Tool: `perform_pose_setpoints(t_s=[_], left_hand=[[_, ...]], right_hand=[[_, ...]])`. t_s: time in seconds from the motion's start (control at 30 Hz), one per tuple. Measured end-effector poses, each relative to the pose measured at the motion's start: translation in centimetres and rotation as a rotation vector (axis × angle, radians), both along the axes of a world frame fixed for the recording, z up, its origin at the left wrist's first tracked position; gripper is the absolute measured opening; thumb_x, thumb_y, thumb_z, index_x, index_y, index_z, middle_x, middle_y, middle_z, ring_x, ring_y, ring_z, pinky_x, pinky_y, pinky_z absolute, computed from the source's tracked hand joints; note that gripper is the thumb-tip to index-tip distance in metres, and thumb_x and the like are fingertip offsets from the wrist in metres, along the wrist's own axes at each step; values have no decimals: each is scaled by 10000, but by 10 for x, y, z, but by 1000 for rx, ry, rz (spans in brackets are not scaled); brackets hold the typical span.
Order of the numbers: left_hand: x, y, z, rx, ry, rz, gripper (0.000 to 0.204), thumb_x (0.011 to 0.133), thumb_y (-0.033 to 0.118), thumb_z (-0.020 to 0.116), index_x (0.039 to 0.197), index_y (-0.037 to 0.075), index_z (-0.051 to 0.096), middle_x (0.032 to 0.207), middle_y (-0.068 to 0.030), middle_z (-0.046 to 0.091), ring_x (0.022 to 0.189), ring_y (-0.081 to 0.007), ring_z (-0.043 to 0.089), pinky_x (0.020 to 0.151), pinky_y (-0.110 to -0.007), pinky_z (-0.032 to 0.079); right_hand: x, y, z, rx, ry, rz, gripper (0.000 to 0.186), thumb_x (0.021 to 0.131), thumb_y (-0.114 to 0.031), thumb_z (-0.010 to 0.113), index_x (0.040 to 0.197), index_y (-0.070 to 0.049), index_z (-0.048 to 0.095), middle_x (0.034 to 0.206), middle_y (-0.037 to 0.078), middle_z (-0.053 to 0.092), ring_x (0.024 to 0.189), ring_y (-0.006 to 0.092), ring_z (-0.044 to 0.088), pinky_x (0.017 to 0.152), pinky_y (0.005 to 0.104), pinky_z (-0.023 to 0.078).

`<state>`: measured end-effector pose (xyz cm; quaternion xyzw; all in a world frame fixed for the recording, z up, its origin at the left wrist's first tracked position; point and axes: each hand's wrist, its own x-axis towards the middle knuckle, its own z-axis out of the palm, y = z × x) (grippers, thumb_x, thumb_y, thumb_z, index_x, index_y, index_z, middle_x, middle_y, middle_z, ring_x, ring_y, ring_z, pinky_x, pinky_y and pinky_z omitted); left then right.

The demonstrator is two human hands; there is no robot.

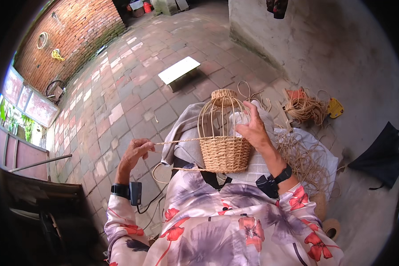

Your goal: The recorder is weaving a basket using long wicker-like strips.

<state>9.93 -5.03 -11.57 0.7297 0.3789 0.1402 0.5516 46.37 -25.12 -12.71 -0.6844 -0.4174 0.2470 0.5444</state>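
A partly woven basket [226, 155] rests on my lap, its braided lower wall dense and its upper ribs bare. The ribs curve in to a small woven ring [224, 94] at the far end. My right hand [255, 128] grips the basket's right side, thumb toward the ribs and fingers partly hidden. Out to the left, my left hand [138, 153] pinches a twisted cord [177, 142] that runs taut to the top edge of the weave. A second strand [181, 169] leaves the basket lower down and loops near my left knee.
A grey cloth [181, 128] covers my lap. Loose cord [303, 155] lies tangled on a white sheet at right, near a coiled bundle [306, 108]. A low white-topped stool [179, 71] stands ahead on the brick paving. A black umbrella [381, 155] leans by the right wall.
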Motion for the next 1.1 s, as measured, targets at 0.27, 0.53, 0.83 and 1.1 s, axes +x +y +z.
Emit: perform_pose_setpoints(t_s=[0.27, 0.53, 0.83, 1.1], left_hand=[[5, 5, -17, 178, 145, 24, 355, 888, 356, 669, 838, 7, 708, 658, -21, 595, 582, -112, 547, 492, -275, 414], [70, -68, 10, -410, -10, 127, 360, 949, 379, 613, 1092, 57, 686, 776, -40, 644, 585, -87, 563, 458, -203, 428], [138, -68, 1, -504, -547, 155, 230, 989, 260, 580, 1108, 68, 625, 839, -14, 638, 635, -41, 559, 530, -196, 454], [169, -74, 7, 482, -282, 50, 257, 812, 98, 688, 1068, 79, 674, 731, -123, 623, 612, -236, 627, 575, -336, 489]], right_hand=[[-2, 0, 0, -11, 7, -21, 792, 722, -119, 677, 1431, -52, 330, 1346, 222, 476, 1020, 245, 565, 828, 331, 487], [-6, -7, 13, -11, 76, -71, 778, 723, -112, 662, 1432, -90, 343, 1225, 193, 553, 732, 122, 552, 678, 295, 495], [-4, -6, 3, 40, 140, -27, 813, 708, -81, 677, 1445, -97, 334, 1351, 216, 489, 738, 114, 544, 670, 264, 496], [0, -12, -5, 174, 398, 65, 791, 756, -58, 687, 1454, -102, 317, 1335, 204, 508, 840, 133, 573, 666, 260, 505]])
